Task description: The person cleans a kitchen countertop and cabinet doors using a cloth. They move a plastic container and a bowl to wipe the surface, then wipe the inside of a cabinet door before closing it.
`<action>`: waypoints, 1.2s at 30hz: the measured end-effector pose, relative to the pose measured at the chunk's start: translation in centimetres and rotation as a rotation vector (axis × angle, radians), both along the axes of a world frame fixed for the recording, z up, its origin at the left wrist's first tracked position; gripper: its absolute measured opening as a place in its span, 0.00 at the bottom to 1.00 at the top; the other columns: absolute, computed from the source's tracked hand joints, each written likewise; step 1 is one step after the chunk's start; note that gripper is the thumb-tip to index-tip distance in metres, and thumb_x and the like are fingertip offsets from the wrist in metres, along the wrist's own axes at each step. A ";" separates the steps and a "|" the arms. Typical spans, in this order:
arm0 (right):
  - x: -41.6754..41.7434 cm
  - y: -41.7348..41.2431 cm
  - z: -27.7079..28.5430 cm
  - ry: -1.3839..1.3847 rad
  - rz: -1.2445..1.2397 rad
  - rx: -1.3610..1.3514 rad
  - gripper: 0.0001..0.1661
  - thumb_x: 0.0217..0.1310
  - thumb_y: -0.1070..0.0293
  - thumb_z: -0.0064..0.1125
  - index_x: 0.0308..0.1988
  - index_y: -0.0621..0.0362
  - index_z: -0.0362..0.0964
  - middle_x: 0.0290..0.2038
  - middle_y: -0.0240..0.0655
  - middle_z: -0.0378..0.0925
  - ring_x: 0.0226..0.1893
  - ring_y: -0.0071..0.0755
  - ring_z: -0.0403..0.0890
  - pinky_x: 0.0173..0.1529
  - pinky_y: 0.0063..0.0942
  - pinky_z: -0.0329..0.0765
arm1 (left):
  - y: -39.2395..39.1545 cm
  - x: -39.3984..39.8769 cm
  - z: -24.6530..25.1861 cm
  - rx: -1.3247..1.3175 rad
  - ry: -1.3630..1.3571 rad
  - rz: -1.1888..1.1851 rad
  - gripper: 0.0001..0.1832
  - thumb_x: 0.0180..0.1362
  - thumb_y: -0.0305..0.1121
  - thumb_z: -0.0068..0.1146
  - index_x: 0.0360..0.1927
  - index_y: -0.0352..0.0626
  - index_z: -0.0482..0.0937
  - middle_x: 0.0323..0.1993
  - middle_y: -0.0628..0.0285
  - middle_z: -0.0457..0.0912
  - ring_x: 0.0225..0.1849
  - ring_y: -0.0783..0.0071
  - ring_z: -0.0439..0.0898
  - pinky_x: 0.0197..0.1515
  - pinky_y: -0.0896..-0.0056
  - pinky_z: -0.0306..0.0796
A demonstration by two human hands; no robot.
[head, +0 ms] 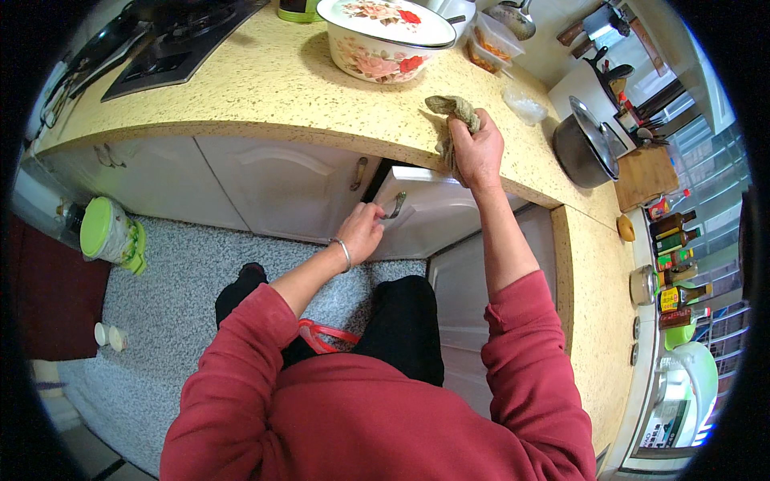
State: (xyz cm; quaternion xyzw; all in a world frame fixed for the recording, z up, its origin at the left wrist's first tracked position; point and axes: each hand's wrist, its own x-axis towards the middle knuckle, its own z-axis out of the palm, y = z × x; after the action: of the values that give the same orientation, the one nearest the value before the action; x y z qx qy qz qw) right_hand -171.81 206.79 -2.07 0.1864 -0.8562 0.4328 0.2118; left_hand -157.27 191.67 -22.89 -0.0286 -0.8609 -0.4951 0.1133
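My right hand (478, 149) grips a crumpled greenish-brown cloth (458, 108) at the front edge of the speckled yellow countertop (258, 90). Part of the cloth hangs down over that edge. Below and to the left, my left hand (361, 231) has its fingers at the metal handle (395, 205) of a white cabinet door (430, 207). This door stands ajar, with a dark gap along its left side. Whether the fingers are closed around the handle is hard to see. The neighbouring white door (283, 180) is flush with the cabinet front.
On the counter stand a floral enamel pot (385, 54), plastic food containers (493, 45), a clear plastic bag (524, 105) and a dark lidded pot (583, 144). A gas hob (174, 54) is at the left. A green-lidded bin (108, 231) and a red plastic stool (325, 335) are on the floor.
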 end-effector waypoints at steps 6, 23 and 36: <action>0.6 -0.2 0.4 0.014 -0.042 0.073 0.16 0.60 0.58 0.63 0.39 0.59 0.79 0.35 0.51 0.82 0.38 0.57 0.83 0.46 0.45 0.78 | 0.0 -3.4 -0.5 0.058 0.014 0.058 0.25 0.62 0.31 0.61 0.61 0.34 0.70 0.55 0.41 0.76 0.55 0.43 0.79 0.60 0.51 0.73; 0.4 -0.5 -0.1 0.065 -0.074 0.135 0.16 0.59 0.56 0.63 0.37 0.59 0.76 0.34 0.50 0.81 0.39 0.58 0.83 0.46 0.46 0.78 | 0.3 -6.1 -0.2 0.089 -0.166 0.183 0.18 0.60 0.36 0.66 0.47 0.35 0.75 0.48 0.40 0.80 0.52 0.43 0.79 0.56 0.50 0.74; 0.4 -0.4 -0.1 0.076 -0.103 0.157 0.18 0.60 0.54 0.63 0.36 0.59 0.75 0.35 0.50 0.81 0.39 0.59 0.82 0.47 0.47 0.77 | -0.4 -4.5 -0.4 0.268 0.161 0.667 0.26 0.52 0.35 0.76 0.46 0.37 0.71 0.44 0.49 0.76 0.50 0.49 0.74 0.56 0.51 0.70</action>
State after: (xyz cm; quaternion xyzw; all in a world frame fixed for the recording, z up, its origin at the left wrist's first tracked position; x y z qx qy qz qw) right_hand -171.38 206.42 -2.13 0.1744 -0.8873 0.3453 0.2510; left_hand -161.73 191.25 -23.32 0.2297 -0.7387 -0.5357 0.3385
